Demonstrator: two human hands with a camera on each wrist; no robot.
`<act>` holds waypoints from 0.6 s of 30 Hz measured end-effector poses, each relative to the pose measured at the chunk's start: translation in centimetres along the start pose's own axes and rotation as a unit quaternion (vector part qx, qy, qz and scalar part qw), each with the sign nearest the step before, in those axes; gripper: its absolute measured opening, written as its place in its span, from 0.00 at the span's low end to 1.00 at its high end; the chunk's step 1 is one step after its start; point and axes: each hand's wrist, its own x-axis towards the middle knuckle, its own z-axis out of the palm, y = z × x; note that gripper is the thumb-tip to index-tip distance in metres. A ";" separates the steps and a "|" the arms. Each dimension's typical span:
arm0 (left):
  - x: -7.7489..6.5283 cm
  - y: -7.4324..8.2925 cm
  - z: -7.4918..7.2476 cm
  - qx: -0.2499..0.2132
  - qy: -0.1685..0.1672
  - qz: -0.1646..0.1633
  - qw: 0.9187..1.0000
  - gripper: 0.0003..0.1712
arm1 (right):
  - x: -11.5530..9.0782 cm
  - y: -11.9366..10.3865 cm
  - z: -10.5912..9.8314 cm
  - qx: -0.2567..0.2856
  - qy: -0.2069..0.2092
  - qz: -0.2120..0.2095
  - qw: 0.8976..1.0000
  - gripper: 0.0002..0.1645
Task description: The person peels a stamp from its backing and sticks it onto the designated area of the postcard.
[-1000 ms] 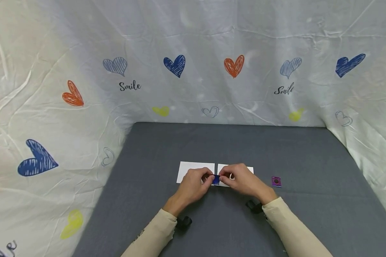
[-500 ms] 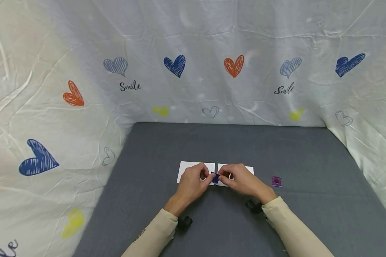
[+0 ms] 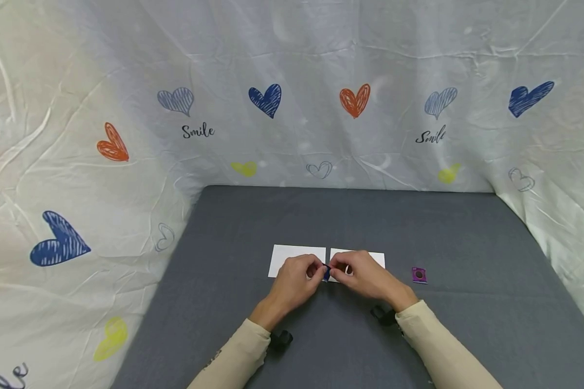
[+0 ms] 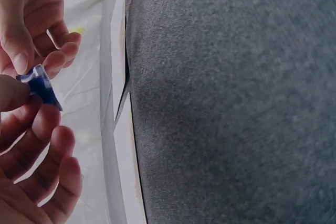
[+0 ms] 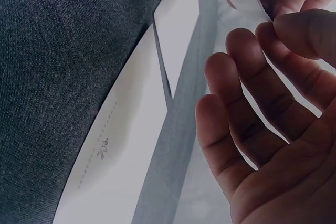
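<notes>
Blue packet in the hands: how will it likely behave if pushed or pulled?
The blue packet is probably light, being small beside the fingers that pinch it. Its surface looks shiny in the left wrist view, so it may be slippery. Its zigzag edge in the right wrist view suggests a wrapper that could tear.

I've got a small, glossy blue packet (image 4: 43, 86), pale on its other face and serrated along one edge, tilted between the left hand (image 3: 293, 276) and right hand (image 3: 364, 274), pinched by both.
</notes>
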 end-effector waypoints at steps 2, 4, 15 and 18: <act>-0.1 0.0 0.1 -0.010 -0.009 0.012 1.000 0.04 | 0.0 0.0 0.0 0.001 0.000 0.000 1.000 0.05; -0.2 -0.1 0.2 -0.019 -0.019 0.019 0.999 0.04 | 0.0 -0.1 0.1 0.002 0.000 0.000 1.000 0.05; -0.4 -0.3 0.3 -0.025 -0.034 0.037 0.998 0.03 | 0.0 0.2 0.4 0.010 0.001 -0.006 1.000 0.06; -0.4 -0.4 0.4 -0.029 -0.030 0.043 0.998 0.05 | 0.0 0.2 0.4 0.009 0.000 -0.005 1.000 0.06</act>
